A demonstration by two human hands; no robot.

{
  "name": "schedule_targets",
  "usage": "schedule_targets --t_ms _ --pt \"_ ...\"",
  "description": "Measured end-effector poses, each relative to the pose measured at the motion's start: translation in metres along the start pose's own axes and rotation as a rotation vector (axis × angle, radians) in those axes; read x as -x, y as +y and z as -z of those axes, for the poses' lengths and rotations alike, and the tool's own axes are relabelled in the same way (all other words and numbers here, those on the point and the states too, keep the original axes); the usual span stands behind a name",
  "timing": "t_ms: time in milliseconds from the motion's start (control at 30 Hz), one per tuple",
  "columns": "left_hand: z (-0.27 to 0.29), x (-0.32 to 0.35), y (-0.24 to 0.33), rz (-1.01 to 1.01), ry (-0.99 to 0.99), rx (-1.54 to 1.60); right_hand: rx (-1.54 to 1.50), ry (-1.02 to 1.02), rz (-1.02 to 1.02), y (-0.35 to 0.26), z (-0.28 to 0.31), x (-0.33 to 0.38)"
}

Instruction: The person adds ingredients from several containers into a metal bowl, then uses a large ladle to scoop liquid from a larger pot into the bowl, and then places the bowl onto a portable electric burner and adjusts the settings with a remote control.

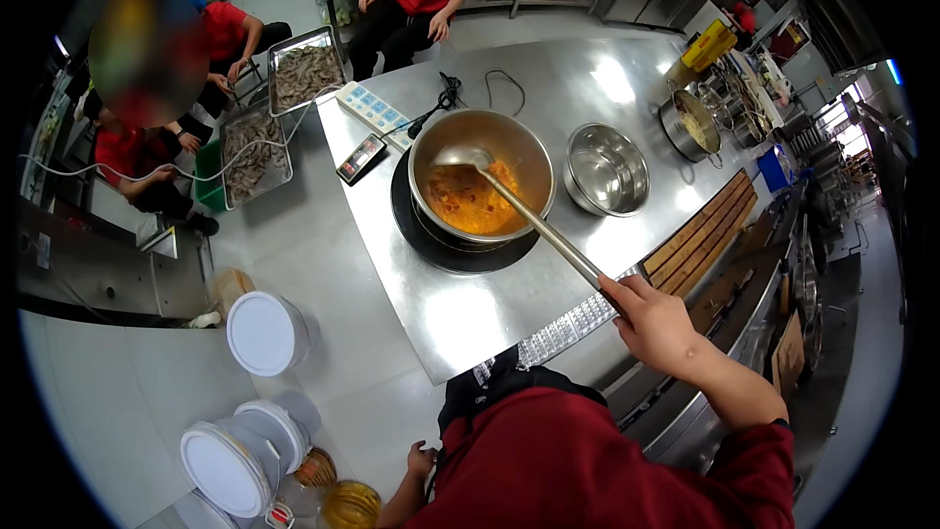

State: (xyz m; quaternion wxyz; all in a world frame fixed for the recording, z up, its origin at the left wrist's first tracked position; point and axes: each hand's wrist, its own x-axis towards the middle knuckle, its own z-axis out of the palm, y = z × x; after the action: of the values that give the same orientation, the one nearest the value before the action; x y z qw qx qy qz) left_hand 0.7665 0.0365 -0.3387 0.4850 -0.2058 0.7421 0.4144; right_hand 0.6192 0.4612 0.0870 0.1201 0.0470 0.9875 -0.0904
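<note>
Steel all the way along, the ladle [519,201] is what we have in hand: its bowl sits inside the pot [482,176], tilted over the orange stew [470,201], and its long handle slants out past the pot's near rim toward us. Our right hand [654,321] grips the far end of that handle, fingers wrapped tight around it with the thumb laid on top. We judge the ladle stiff and fairly light when empty, but heavy at the bowl end once it is full, so a hold this far back gives reach at the cost of leverage. The polished handle is likely slick if greasy and may be warm nearer the pot, which makes the tail end the sensible place to hold.

Our left hand [421,458] hangs low at our side, well away from the pot, against our dark apron. Its fingers look loosely curled on nothing, though it is small in view and we cannot be sure.

The pot rests on a round black cooker [411,235] on the steel table [470,318]. Just right of the pot stands an empty steel bowl [607,168]. Just left of it lie a small scale [360,158] and a white power strip [374,110]. Farther left of the pot, people in red shirts sit by two trays of shrimp [305,73]. Nearer us, left of the pot and down on the floor, stand white lidded tubs [264,333].
</note>
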Motion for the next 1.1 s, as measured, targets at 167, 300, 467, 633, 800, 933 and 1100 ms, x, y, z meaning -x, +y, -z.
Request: schedule_targets --t_ms 167,300,467,633,800,933,1100 --pt "-0.002 -0.003 -0.009 0.003 0.02 0.089 0.395 0.048 0.185 0.026 0.009 0.009" --pt "-0.004 -0.01 -0.021 0.019 0.023 0.027 0.502 -0.027 0.144 0.026 0.047 0.044" --pt "-0.005 -0.01 -0.014 0.044 -0.01 0.062 0.389 -0.015 0.127 0.027 0.05 0.043" --pt "0.001 -0.02 -0.012 0.018 0.006 0.13 0.34 0.086 0.164 0.025 0.017 -0.002" --pt "0.007 -0.022 -0.021 0.037 0.025 0.119 0.342 0.084 0.158 0.025 0.002 -0.015" --pt "0.006 -0.016 -0.028 0.094 -0.012 0.134 0.467 0.052 0.201 0.036 0.03 0.012" --pt "0.001 -0.025 -0.035 0.082 -0.018 0.169 0.512 0.043 0.105 0.028 0.058 0.045"
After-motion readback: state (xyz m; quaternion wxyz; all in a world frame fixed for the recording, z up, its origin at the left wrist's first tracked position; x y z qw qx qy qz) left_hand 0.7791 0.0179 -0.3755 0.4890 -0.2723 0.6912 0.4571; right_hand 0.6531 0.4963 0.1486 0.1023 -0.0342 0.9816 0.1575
